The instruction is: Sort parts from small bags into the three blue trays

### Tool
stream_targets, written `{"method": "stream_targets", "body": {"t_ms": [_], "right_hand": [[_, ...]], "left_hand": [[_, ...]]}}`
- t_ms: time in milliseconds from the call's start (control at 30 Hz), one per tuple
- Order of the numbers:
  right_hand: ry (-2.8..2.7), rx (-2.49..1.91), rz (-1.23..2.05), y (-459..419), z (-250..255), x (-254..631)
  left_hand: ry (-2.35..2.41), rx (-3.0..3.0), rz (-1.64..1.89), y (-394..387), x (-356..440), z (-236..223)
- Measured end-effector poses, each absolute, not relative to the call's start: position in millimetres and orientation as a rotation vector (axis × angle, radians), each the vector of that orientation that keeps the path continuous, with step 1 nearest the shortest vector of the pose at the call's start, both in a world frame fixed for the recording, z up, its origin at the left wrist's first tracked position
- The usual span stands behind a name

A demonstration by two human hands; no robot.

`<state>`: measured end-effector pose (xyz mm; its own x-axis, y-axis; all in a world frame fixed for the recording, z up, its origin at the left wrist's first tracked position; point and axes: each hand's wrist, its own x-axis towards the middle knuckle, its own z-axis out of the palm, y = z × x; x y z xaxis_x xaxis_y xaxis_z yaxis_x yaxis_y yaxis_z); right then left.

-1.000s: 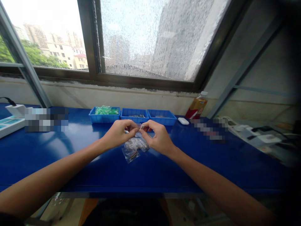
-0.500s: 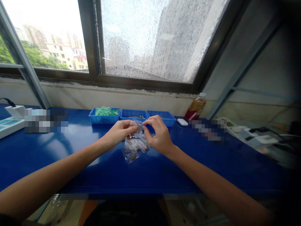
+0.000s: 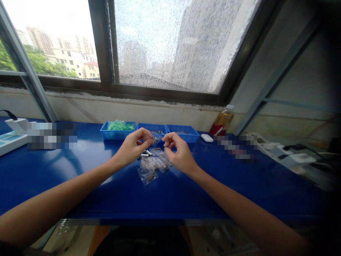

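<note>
Between its thumb and fingers, my left hand (image 3: 134,145) pinches a small clear plastic bag (image 3: 155,140) with thin metal pieces inside. My right hand (image 3: 179,152) is just right of that bag, fingers curled and thumb apart from them, with nothing visible in its grasp. Below both hands, a pile of similar clear bags (image 3: 154,164) lies on the blue table (image 3: 170,199). A few small white and black pieces (image 3: 146,153) rest beside the pile, under my left hand.
Along the wall stand three blue bins: one with green packets (image 3: 120,126), a middle bin (image 3: 151,127) with small metal parts, and a right bin (image 3: 186,133). Further right are a white case (image 3: 206,138) and a bottle (image 3: 222,121). Power strips (image 3: 13,142) lie at the sides.
My left hand has moved slightly up and left with the bag. My right hand's fingers have come away from it, and white and black pieces now show beneath.
</note>
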<state>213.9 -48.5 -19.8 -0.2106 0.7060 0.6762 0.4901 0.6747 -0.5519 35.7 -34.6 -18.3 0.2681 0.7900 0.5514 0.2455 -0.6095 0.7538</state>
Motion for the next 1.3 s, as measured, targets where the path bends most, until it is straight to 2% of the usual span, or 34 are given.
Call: {"method": "stream_targets", "body": {"t_ms": [100, 367, 600, 733, 833, 933, 1033, 1167, 1300], "right_hand": [[-1.909, -0.931, 0.240, -48.5, -21.1, 215.3], [-2.113, -0.800, -0.140, -51.3, -17.6, 218.1], [-2.183, -0.833, -0.372, -50.0, -16.9, 220.5], [-2.180, -0.831, -0.478, -51.8, -14.0, 221.5], [-2.143, -0.836, -0.542, -53.0, -12.4, 223.2], [-2.119, -0.812, -0.633, -53.0, -12.5, 226.1], [-2.122, -0.768, -0.720, -52.6, -13.6, 228.6], [-2.164, -0.778, -0.719, -53.4, -14.3, 226.4], [-2.125, -0.842, -0.433, -54.6, -13.5, 220.3]], "left_hand": [[0.935, 2.119, 1.325, -36.9, 35.7, -17.5], [0.840, 2.741, 1.288, -37.5, 31.0, -19.4], [0.827, 2.796, 1.299, -36.8, 28.6, -17.6], [0.890, 2.681, 1.345, -37.6, 30.5, -16.8], [1.065, 2.343, 1.368, -33.9, 32.0, -18.7], [1.101, 1.808, 1.147, -31.1, 33.8, -19.4], [0.876, 1.440, 0.892, -35.3, 37.5, -16.2], [0.773, 1.458, 0.968, -46.8, 43.7, -10.8], [0.868, 1.637, 1.110, -49.3, 44.3, -10.6]]}}
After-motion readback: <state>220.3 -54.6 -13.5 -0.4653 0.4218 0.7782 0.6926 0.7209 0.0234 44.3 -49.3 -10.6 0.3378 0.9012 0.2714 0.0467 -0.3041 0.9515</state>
